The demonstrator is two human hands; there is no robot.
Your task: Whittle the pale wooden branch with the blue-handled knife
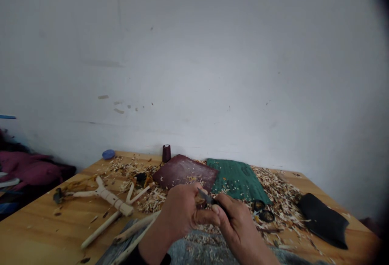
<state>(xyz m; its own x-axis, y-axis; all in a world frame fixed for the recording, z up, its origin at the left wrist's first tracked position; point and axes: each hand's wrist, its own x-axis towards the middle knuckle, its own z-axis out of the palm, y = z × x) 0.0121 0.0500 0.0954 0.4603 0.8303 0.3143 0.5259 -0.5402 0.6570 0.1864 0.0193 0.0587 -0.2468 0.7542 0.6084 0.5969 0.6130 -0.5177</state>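
Observation:
My right hand (238, 222) is wrapped round the dark handle of a knife (206, 196), whose short grey blade points up and left. Close against it, my left hand (182, 208) is closed on a small piece of wood (200, 205), mostly hidden by the fingers. The blade lies at that piece, and the two hands meet at the thumbs. Beneath them, a grey cloth (200, 253) is sprinkled with wood shavings. Peeled sticks (133, 230) lie beside my left forearm.
Forked peeled branches (112, 200) lie on the wooden table (45, 224) at left. Maroon (185, 172) and green sheets (237, 178), shavings (282, 192), a thread cone (166, 153), a blue lid-like dish (108, 154) and a black pad (323, 218) surround my hands. A wall stands behind.

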